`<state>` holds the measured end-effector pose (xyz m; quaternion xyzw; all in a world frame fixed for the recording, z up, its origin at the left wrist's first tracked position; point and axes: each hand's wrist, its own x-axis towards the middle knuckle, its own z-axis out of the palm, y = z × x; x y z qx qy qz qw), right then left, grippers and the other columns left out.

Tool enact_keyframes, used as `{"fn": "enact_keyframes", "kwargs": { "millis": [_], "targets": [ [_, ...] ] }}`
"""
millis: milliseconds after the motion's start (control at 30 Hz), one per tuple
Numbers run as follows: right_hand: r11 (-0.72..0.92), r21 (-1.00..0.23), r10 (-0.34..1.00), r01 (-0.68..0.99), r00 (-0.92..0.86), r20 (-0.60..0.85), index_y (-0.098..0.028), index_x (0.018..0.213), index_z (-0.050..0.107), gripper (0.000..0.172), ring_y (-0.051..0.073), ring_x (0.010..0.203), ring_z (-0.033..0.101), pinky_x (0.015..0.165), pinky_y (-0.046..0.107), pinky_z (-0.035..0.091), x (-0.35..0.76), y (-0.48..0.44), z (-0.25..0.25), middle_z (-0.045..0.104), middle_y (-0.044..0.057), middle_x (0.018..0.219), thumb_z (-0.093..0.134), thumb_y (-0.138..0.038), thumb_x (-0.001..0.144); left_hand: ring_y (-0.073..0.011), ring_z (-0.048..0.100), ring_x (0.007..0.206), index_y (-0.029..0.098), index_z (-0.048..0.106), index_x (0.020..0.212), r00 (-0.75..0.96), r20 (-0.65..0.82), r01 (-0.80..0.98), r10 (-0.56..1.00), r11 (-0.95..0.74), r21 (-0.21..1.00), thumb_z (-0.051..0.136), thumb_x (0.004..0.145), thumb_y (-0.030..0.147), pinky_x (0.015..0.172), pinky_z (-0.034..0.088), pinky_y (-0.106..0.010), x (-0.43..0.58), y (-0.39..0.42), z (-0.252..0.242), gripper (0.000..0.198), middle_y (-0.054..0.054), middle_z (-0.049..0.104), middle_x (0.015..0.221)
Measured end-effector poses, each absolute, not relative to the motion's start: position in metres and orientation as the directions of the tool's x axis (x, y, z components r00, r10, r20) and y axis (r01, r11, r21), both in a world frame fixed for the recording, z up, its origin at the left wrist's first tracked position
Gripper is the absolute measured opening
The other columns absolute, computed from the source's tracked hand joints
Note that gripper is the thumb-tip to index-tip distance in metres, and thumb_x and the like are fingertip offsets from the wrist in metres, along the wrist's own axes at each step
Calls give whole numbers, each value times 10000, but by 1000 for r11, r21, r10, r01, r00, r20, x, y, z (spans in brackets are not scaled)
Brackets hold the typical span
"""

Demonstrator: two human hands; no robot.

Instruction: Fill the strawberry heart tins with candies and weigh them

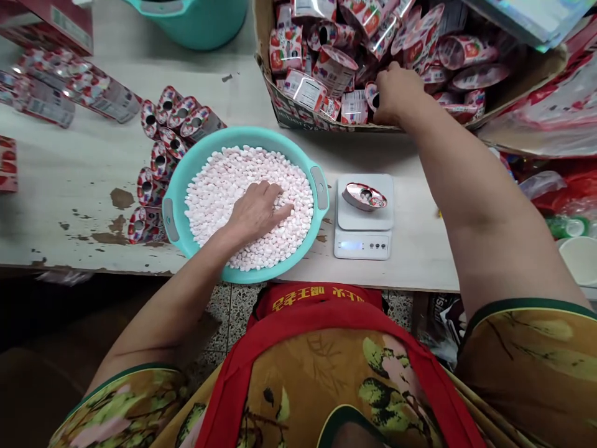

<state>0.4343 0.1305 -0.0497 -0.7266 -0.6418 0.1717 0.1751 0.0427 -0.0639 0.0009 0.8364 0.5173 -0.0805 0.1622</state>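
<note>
My left hand (258,210) rests on a heap of small pale pink and white candies (224,180) in a turquoise basin (171,186). Its fingers are apart, with the tips partly among the candies. Reaching into a cardboard box (298,118), my right hand (396,93) has its fingers curled round a small strawberry-printed candy container (370,96); the hand hides part of it. A white digital scale (364,239) stands right of the basin, its display lit. On the scale lies one candy container (365,197) with a hole in its top, some pale candy showing inside.
Several printed containers (161,158) stand left of the basin. Wrapped rows of containers (88,87) lie farther left. Another turquoise tub (200,28) is at the back. Plastic bags (545,124) crowd the right side. The table's front edge (298,274) runs before my body.
</note>
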Motion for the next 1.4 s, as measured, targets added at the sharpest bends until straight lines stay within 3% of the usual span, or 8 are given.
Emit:
{"fn": "enact_keyframes", "kwargs": {
  "millis": [133,300,433,633,767,900,1100,1400],
  "targets": [
    [-168,-447,985,879,165,-47,-10,1193,652,695,169,1327,615,1071,187,446,430,98,-22,610,106,1462,899,-356,642,-369,593,1148,170,647,1259,458,-338,889,822,-434,147,431,1012,543,931,517,-494,44,-62,6,497,-180,659,1230],
    [278,-747,911,604,80,403,-237,1187,660,568,157,1029,668,912,343,595,412,-32,21,672,32,1261,775,-651,815,-351,608,1148,170,660,1260,489,-313,872,814,-459,168,443,1021,520,974,512,-482,40,-63,7,476,-169,674,1226],
    [116,-848,983,518,63,173,-225,1263,584,992,276,1086,654,902,441,573,391,-129,-16,669,94,1255,945,-696,468,-340,611,1160,196,670,1281,522,-295,852,800,-477,215,441,1034,499,1000,503,-491,35,-67,9,453,-143,693,1239],
    [-134,-850,947,510,319,42,-210,1050,642,521,288,1053,618,976,471,511,354,-150,-78,701,98,1078,865,-475,662,-349,576,1255,215,682,1284,468,-132,863,874,-419,284,509,1012,495,1081,446,-536,36,-76,17,427,-135,667,1350],
    [-55,-969,892,242,449,62,-220,1057,597,582,229,918,651,909,406,542,348,-142,-49,709,59,1016,867,-530,645,-296,602,1242,233,702,1173,254,61,751,965,-237,617,586,969,542,1111,455,-480,35,-84,18,388,-100,705,1292],
    [70,-975,945,211,298,132,-216,1009,665,498,190,815,646,789,346,552,321,-121,16,703,26,907,842,-554,689,-243,671,1150,209,673,1186,7,-86,134,996,84,987,589,950,631,967,550,-382,46,-83,27,491,-101,722,1205],
    [-252,-926,830,281,-429,-356,-144,777,717,423,120,550,557,521,243,454,232,-72,65,651,23,636,848,-540,707,-281,737,988,149,705,1140,117,-464,-563,878,443,697,542,942,697,829,605,-410,56,-70,25,605,-118,753,970],
    [-307,-929,860,207,-357,-364,-150,844,741,426,115,579,559,544,241,457,234,-71,29,668,7,688,844,-547,730,-159,665,660,143,688,957,137,-662,-732,737,525,434,666,886,283,759,585,-340,64,-74,3,158,-45,701,776]
  ]
}}
